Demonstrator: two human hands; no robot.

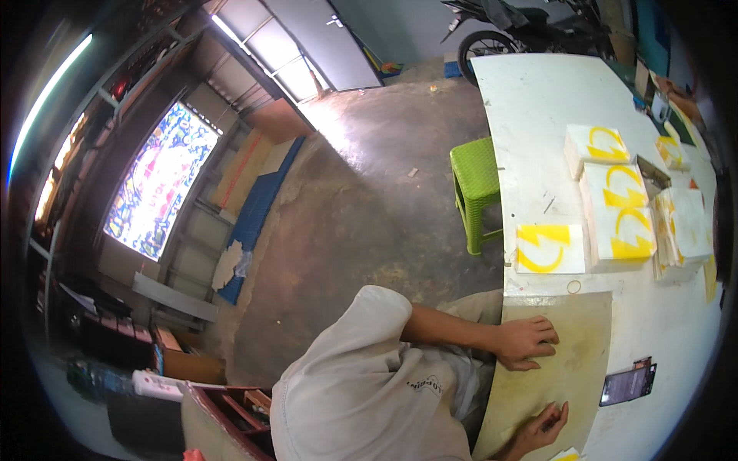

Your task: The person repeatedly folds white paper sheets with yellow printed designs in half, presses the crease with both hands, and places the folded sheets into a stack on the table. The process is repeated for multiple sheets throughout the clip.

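My left hand (527,343) rests palm down on a yellowish, translucent mat (565,369), fingers apart and slightly bent, with nothing seen in it. Closer to the lower edge, my right hand (541,429) lies on its side over the same mat. Its fingers curl loosely and stand apart; a dark patch between them looks like shadow, and I make out no object there. Just beside it, the corner of a white and yellow printed sheet (567,455) shows at the picture's rim. Beyond the mat lies a rubber band (574,287).
Past the mat, a white table (538,154) bears a yellow-printed card stack (550,250), taller paper stacks (619,215) and more at the right (683,227). A phone (628,385) lies right of the mat. A green stool (477,192) stands against the table's left edge; a motorcycle (530,38) is behind.
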